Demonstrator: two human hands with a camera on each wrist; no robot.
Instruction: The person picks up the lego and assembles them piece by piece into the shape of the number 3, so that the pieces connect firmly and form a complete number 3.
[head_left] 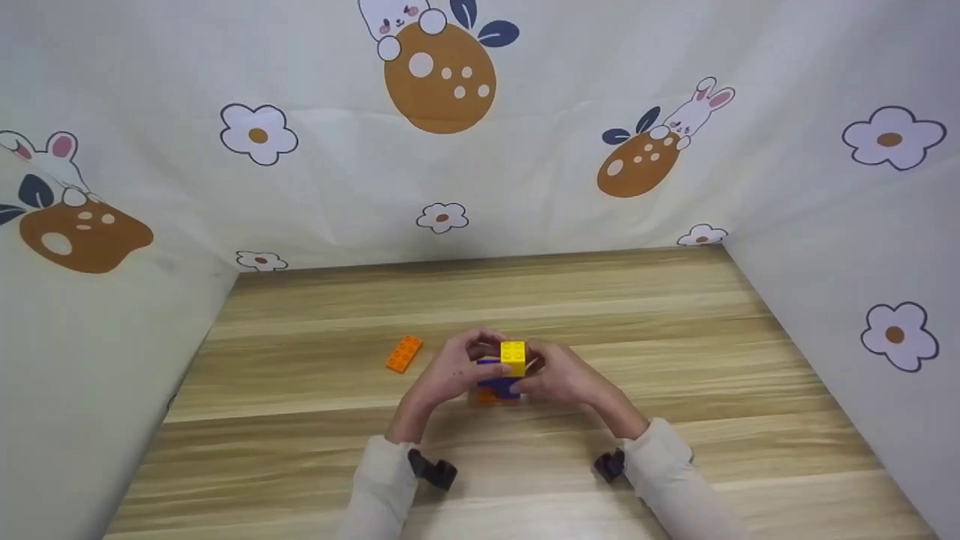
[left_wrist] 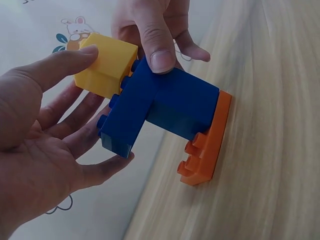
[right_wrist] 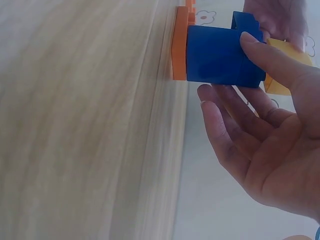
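Observation:
A small brick stack stands on the wooden table (head_left: 675,360): a yellow brick (head_left: 513,358) on top, blue bricks (head_left: 499,384) under it, a flat orange brick (left_wrist: 207,145) at the base. My left hand (head_left: 465,364) holds the stack from the left. Its thumb (left_wrist: 85,55) lies on the yellow brick (left_wrist: 107,67) and its fingers reach behind the blue bricks (left_wrist: 170,105). My right hand (head_left: 551,375) grips from the right, thumb (right_wrist: 252,45) pressed on the blue brick (right_wrist: 220,55), fingers under the stack. The orange base (right_wrist: 179,45) rests against the table.
A loose orange brick (head_left: 404,353) lies on the table left of my hands. Printed fabric walls (head_left: 480,172) close the table in at the back and on both sides. Bare wood lies around the stack.

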